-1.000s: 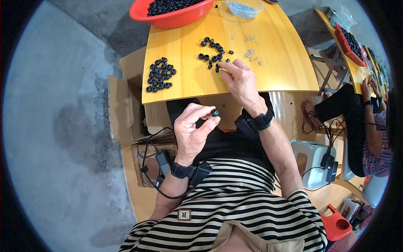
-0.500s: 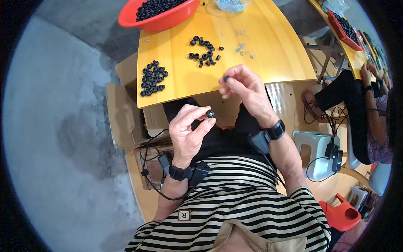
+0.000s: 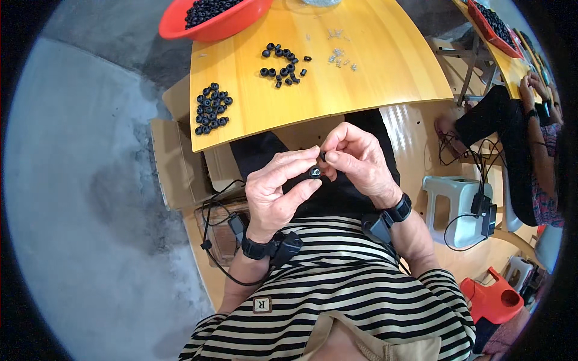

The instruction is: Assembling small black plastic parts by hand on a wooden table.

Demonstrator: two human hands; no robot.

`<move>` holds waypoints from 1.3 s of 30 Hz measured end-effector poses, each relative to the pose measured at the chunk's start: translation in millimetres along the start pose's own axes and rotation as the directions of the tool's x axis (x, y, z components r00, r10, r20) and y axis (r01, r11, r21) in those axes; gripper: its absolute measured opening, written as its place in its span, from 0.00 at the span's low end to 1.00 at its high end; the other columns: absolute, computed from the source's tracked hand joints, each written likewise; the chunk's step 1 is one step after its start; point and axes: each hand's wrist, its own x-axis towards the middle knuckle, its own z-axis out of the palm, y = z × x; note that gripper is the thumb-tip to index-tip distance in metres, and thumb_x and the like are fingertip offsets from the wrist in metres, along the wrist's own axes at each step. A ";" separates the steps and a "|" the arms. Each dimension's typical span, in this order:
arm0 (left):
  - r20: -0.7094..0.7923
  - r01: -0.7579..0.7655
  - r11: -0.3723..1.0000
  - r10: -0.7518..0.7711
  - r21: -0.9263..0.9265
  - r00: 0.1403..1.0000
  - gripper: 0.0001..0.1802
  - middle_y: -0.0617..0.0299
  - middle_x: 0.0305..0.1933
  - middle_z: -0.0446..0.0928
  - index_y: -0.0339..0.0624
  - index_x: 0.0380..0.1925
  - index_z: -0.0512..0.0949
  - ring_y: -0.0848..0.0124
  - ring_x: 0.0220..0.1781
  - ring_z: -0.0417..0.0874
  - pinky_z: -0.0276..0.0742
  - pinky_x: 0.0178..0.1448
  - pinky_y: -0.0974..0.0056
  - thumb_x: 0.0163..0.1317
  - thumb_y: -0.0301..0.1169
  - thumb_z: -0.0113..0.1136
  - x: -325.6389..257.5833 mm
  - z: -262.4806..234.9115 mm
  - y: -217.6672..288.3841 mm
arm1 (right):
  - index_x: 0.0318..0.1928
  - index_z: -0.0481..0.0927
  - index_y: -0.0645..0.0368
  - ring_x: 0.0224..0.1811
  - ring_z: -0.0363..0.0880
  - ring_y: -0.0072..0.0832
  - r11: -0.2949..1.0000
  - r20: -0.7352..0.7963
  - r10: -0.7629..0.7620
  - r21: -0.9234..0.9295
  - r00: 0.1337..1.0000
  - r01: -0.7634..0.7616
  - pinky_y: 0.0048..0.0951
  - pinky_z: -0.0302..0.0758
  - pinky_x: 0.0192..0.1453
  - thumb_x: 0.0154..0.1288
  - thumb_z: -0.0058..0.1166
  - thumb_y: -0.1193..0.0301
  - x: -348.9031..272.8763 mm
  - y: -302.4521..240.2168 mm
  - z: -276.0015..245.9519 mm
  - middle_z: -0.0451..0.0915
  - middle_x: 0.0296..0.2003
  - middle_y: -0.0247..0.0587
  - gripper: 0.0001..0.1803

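Note:
Between the thumb and fingers of my left hand (image 3: 274, 186) is a small black round piece (image 3: 314, 172), its hollow end with a pale ring inside facing up. My right hand (image 3: 358, 159) pinches another small dark piece (image 3: 323, 156), partly hidden by the fingertips, close beside the first. Both hands meet over my lap, in front of the table edge. On the yellow table (image 3: 355, 90) lie a cluster of black round pieces (image 3: 212, 108) at the left corner, a looser group of black pieces (image 3: 283, 66) in the middle, and small clear or silvery bits (image 3: 343, 58) further right.
A red basin (image 3: 226, 27) full of black pieces stands at the table's far left. Cardboard boxes (image 3: 171, 162) and cables (image 3: 208, 219) are at my left. To the right are a white stool (image 3: 454, 207), a red stool (image 3: 490, 298) and another person's hands (image 3: 533, 87) at a second table.
My right hand has come down from near the table edge to my left hand, bringing its dark piece beside the black one. The view has shifted slightly.

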 end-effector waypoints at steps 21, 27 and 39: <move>-0.052 -0.026 1.000 0.026 -0.009 0.998 0.19 0.48 0.51 0.82 0.32 0.44 0.83 0.61 0.52 0.83 0.76 0.57 0.62 0.49 0.17 0.70 -2.8 0.9 -2.7 | 0.43 0.81 0.62 0.30 0.82 0.18 0.996 -0.141 -0.060 -0.074 0.988 0.050 0.19 0.80 0.33 0.63 0.63 0.75 -1.6 -0.4 10.1 0.83 0.31 0.35 0.09; -0.057 -0.035 0.998 0.032 -0.047 0.998 0.19 0.47 0.51 0.82 0.33 0.45 0.83 0.61 0.52 0.83 0.76 0.57 0.63 0.49 0.17 0.70 -2.2 2.0 -3.8 | 0.42 0.81 0.62 0.29 0.81 0.18 0.996 -0.158 -0.071 -0.060 0.985 0.063 0.19 0.79 0.32 0.63 0.63 0.75 -1.3 3.7 7.7 0.84 0.32 0.36 0.08; -0.103 0.061 0.962 -0.091 -0.267 0.991 0.19 0.55 0.39 0.81 0.33 0.46 0.82 0.72 0.40 0.79 0.74 0.44 0.72 0.51 0.14 0.69 -6.9 1.8 -8.5 | 0.40 0.83 0.66 0.43 0.83 0.28 0.963 -0.079 -0.257 -0.101 0.963 0.249 0.27 0.80 0.50 0.58 0.63 0.83 -10.6 -8.2 20.4 0.85 0.40 0.47 0.08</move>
